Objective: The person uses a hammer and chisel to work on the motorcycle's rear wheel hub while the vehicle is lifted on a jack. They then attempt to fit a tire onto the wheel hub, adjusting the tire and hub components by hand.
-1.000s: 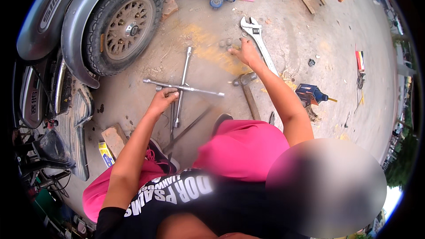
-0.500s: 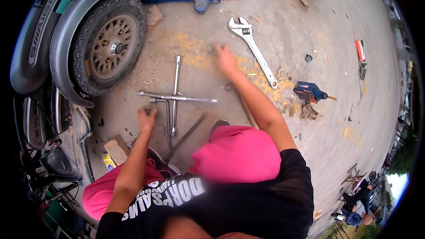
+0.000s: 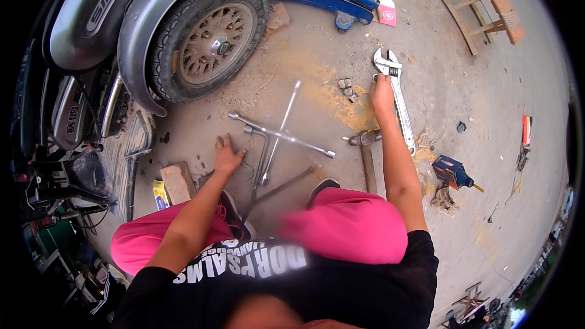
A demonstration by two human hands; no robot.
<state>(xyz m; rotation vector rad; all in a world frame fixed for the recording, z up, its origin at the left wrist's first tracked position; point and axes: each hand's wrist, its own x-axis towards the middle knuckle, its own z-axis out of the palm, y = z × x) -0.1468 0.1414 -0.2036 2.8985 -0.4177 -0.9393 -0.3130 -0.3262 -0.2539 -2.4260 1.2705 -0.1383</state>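
Cross wrench (image 3: 281,135) flat on floor, no hand on it. Left hand (image 3: 228,155) just left of it, fingers spread, holding nothing visible, near the L-shaped wrench (image 3: 262,158) at the cross wrench's near-left side. Right hand (image 3: 382,94), far right of it, is at the head of the adjustable wrench (image 3: 401,106), fingers drawn together; can't tell if they grip anything. Status: small metal pieces (image 3: 348,92), probably nuts, lie loose beyond and right of it; wheel (image 3: 210,42) beyond and left is in place, no tool on it. Fasteners too small to read, so what's left is unclear. Hammer (image 3: 368,161) lies to its right.
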